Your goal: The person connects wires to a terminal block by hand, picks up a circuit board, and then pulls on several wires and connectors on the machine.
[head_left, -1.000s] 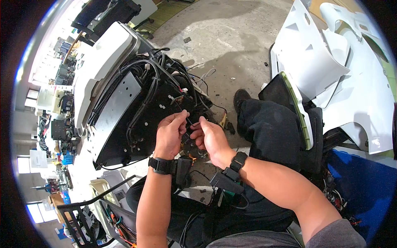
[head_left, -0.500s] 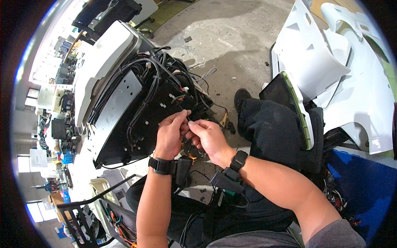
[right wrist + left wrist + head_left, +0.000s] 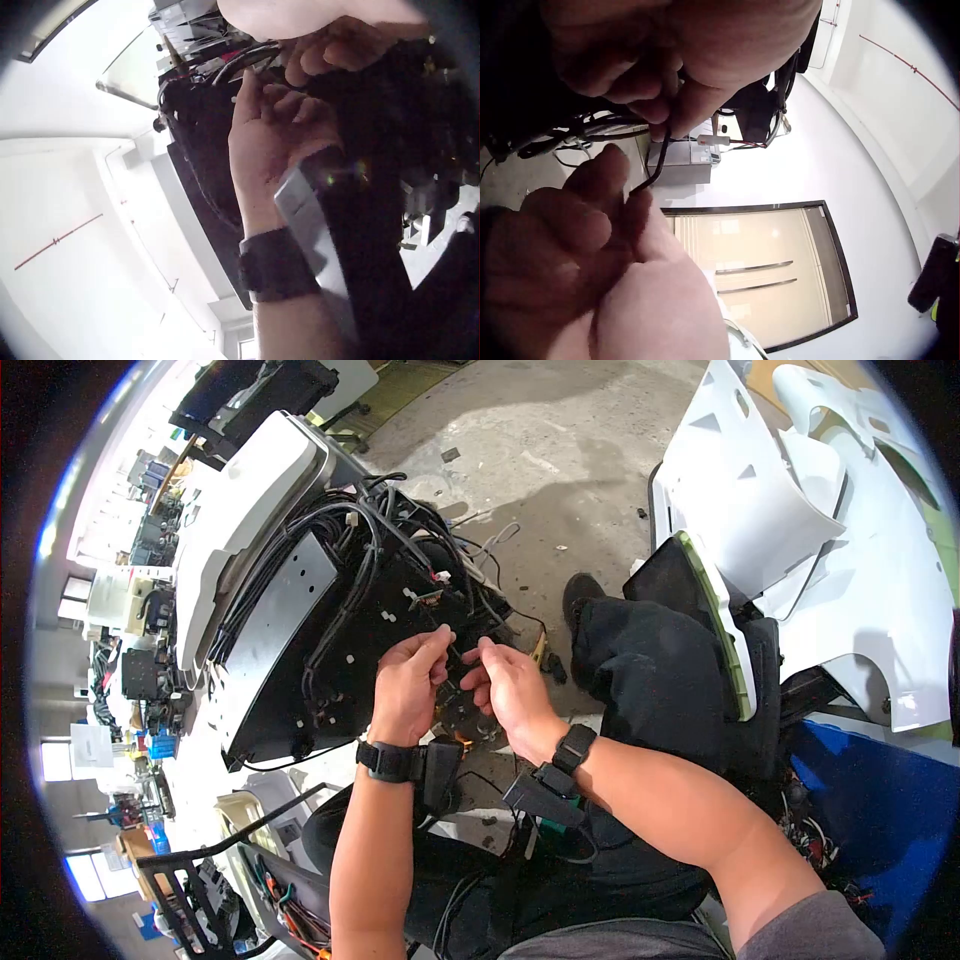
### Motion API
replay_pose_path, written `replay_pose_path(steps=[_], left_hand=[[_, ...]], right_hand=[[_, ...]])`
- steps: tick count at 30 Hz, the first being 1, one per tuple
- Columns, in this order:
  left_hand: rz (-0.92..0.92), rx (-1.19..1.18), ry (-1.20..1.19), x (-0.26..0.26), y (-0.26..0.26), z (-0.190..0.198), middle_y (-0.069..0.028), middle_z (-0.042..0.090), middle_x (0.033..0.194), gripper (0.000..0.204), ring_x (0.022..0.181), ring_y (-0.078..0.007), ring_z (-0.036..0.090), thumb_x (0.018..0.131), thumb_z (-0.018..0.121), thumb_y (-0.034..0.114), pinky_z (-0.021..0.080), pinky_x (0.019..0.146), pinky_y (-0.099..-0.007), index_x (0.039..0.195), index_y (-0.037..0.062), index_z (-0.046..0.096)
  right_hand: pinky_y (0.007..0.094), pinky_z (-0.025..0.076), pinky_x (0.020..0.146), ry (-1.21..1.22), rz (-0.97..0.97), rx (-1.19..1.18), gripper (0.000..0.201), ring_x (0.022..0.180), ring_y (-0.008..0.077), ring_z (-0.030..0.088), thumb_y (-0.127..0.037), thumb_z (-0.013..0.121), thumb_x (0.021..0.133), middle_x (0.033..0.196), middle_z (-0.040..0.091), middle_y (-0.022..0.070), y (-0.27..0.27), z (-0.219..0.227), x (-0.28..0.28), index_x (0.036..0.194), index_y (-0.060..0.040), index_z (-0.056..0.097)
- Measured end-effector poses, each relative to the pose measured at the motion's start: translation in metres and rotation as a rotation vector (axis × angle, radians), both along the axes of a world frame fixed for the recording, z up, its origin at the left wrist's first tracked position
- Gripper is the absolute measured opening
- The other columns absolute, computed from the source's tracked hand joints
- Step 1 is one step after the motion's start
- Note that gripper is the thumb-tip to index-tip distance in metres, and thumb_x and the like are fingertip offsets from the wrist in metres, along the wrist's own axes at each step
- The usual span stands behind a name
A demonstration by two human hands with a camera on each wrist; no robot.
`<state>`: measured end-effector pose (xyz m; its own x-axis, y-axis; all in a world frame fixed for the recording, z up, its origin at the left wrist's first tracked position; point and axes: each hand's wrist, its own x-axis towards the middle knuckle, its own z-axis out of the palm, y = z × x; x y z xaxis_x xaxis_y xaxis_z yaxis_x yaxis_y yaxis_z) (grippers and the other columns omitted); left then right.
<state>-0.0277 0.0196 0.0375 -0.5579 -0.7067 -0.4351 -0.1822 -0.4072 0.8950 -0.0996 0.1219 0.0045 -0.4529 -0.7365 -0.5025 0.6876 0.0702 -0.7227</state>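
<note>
A thin dark wire runs between the two hands in the left wrist view, bent near its lower part. The left hand pinches its upper part between thumb and finger. Facing it, the right hand has its fingers curled, and the wire's lower part meets its thumb and fingertips. A small gap separates the hands. Both are in front of a black panel with bundled black cables. The right wrist view shows the left hand beyond the nearer right hand; the wire is hard to see there.
A white cover stands at the left of the cables. White body panels and a blue container are at the right. Tools lie in a tray at lower left. The person's dark-trousered leg extends forward.
The right hand moved left toward the left hand, then drew back to the right, widening the gap between them. The left hand has barely moved.
</note>
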Motion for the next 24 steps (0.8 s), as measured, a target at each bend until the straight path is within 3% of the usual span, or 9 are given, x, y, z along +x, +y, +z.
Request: replay_pose_path(steps=[6,10,13,18,24], left_hand=[[0.004,0.003,-0.009,0.004,-0.001,0.000,0.0036,0.046,0.065,0.023,0.058,-0.0054,0.039,0.084,0.060,0.019,0.032,0.053,-0.0199,0.088,-0.0034,0.062],[0.006,0.021,0.025,0.004,-0.001,0.000,0.0037,0.046,0.066,0.025,0.058,-0.0055,0.040,0.085,0.059,0.020,0.033,0.053,-0.0194,0.090,-0.0039,0.061],[-0.040,0.036,-0.009,0.005,0.000,0.003,0.0010,0.050,0.064,0.023,0.053,-0.0080,0.045,0.088,0.054,0.020,0.036,0.049,-0.0219,0.094,-0.0019,0.058],[-0.001,0.037,-0.018,0.007,-0.001,-0.002,0.0055,0.046,0.063,0.020,0.055,-0.0039,0.038,0.082,0.065,0.023,0.031,0.050,-0.0198,0.078,0.0043,0.061],[-0.039,0.031,-0.050,0.007,-0.007,-0.008,0.0061,0.045,0.061,0.021,0.054,-0.0038,0.037,0.079,0.067,0.025,0.028,0.050,-0.0189,0.073,0.0066,0.059]], right_hand=[[0.0204,0.037,0.051,-0.317,0.043,-0.050,0.032,0.055,0.0065,0.046,-0.036,0.042,0.093,0.070,0.056,-0.0010,0.002,0.006,0.000,0.092,-0.0088,0.057],[0.0203,0.037,0.052,-0.301,0.145,-0.142,0.030,0.056,0.0060,0.047,-0.035,0.045,0.092,0.071,0.057,-0.0015,0.001,0.010,0.000,0.091,-0.0089,0.058],[0.0201,0.037,0.052,-0.214,0.170,-0.160,0.027,0.057,0.0056,0.047,-0.034,0.049,0.090,0.072,0.058,-0.0010,0.000,0.008,-0.001,0.087,-0.0090,0.059],[0.0195,0.037,0.052,-0.005,0.132,-0.142,0.024,0.057,0.0049,0.046,-0.031,0.055,0.088,0.072,0.059,-0.0001,-0.001,0.004,0.001,0.082,-0.0075,0.061],[0.0194,0.037,0.049,0.140,0.133,-0.113,0.028,0.056,0.0051,0.046,-0.032,0.053,0.089,0.070,0.058,0.0000,-0.002,0.001,0.004,0.085,-0.0057,0.061]])
